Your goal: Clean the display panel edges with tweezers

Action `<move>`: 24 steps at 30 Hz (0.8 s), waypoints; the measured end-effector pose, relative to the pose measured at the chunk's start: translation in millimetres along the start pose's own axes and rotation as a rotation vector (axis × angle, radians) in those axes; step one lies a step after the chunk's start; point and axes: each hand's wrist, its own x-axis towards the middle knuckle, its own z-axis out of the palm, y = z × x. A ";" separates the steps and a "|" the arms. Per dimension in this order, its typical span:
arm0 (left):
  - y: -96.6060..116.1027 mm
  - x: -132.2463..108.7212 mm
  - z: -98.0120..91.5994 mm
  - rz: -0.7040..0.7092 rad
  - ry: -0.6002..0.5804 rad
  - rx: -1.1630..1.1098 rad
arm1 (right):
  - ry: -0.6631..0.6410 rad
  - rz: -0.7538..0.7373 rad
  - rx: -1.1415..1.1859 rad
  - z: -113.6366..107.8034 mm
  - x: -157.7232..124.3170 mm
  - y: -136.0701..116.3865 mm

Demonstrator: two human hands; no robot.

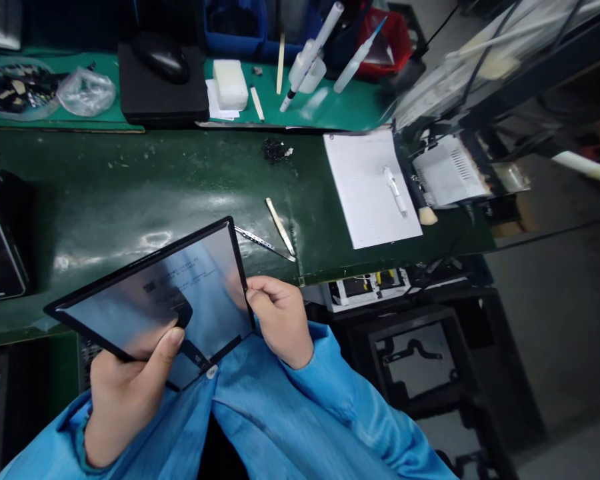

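Note:
Both my hands hold a tablet display panel (pixel 153 300) with a thin black frame and a shiny silver back printed with small text, tilted above my lap. My left hand (pixel 125 400) grips its lower left edge from below, thumb across the back. A black flex cable (pixel 193 350) runs from the panel's lower edge near that thumb. My right hand (pixel 280 320) pinches the right edge. Just beyond the panel, metal tweezers (pixel 264 243) and a pale flat pry tool (pixel 280 227) lie on the green mat (pixel 130 180), touching neither hand.
A lined notepad (pixel 367 187) with a white pen sits to the right, beside a brush and a white device. Along the back shelf are a black mouse, a white sponge, dispensing pens and bins. A black monitor stands at left. My blue sleeves fill the bottom.

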 end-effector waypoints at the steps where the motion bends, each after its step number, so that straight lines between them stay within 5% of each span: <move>1: 0.4 0.1 -0.6 -0.001 -0.005 -0.003 | 0.000 0.001 0.006 -1.0 0.2 0.2; 14: 4.1 -8.5 -3.0 -0.071 -0.012 -0.058 | 0.072 -0.052 -0.077 -5.6 -6.7 6.9; 24: 4.6 17.9 1.9 -0.772 -0.021 -0.477 | -0.098 0.011 0.045 -14.5 -7.5 -2.5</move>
